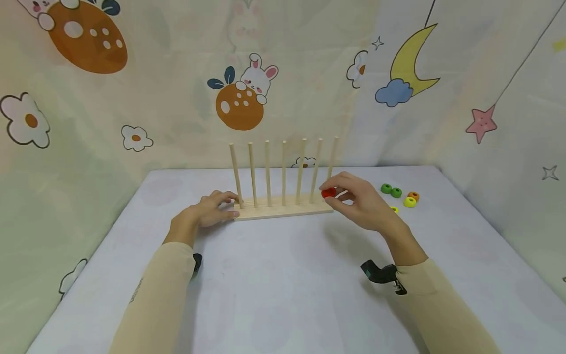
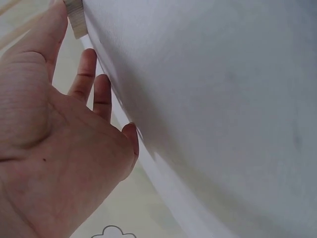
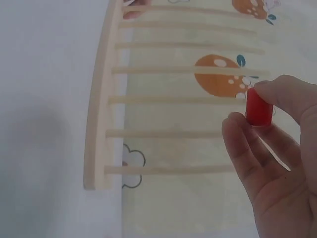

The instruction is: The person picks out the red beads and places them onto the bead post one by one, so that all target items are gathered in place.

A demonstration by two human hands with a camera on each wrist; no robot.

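Note:
A wooden peg rack (image 1: 283,211), a flat base with a row of several upright pegs, stands on the table. My left hand (image 1: 210,209) holds the base at its left end, thumb on the front edge and fingers toward the back. In the left wrist view, the thumb meets a corner of the wooden base (image 2: 75,20), while the other fingers stay loosely bent. My right hand (image 1: 364,204) pinches a red bead (image 3: 258,108) between thumb and fingers. In the head view it is raised near the rightmost pegs, and no peg passes visibly through the bead.
Right of the rack lie loose beads: two green beads (image 1: 396,192), an orange bead (image 1: 413,195) and a yellow bead (image 1: 410,202). Another yellow bead (image 1: 394,210) is partly hidden by my right hand. A patterned cloth (image 1: 177,98) hangs behind the white table (image 1: 274,285).

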